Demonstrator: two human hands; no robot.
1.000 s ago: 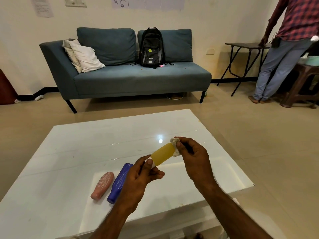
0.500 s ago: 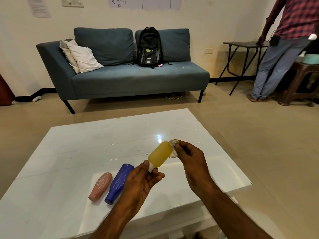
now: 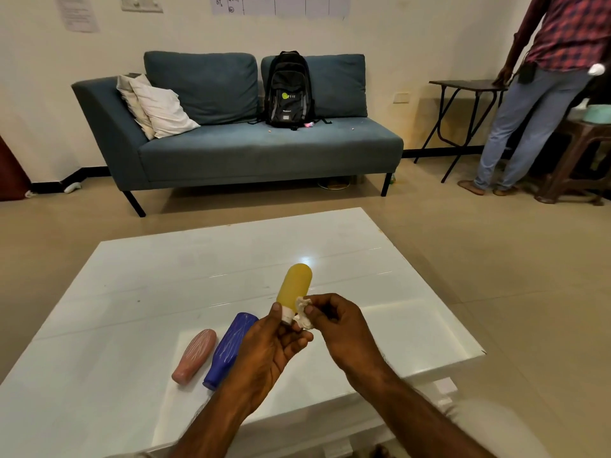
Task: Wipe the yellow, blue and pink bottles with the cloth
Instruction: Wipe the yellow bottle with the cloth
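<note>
Left hand [image 3: 267, 345] pinches yellow bottle [image 3: 293, 286] neck; right hand [image 3: 344, 328] pinches cloth [image 3: 302, 314] against it.

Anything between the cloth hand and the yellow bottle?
Nothing visible. The right hand pinches the cloth right against the yellow bottle near its cap end, which the left hand holds. The blue bottle and pink bottle lie on the table, off to the left.

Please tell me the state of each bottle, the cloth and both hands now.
yellow bottle: held up, nearly upright, cap end down.
cloth: crumpled, against the yellow bottle's neck.
blue bottle: lying on the table.
pink bottle: lying on the table beside it.
left hand: grips the yellow bottle's cap end.
right hand: pinches the cloth.
</note>
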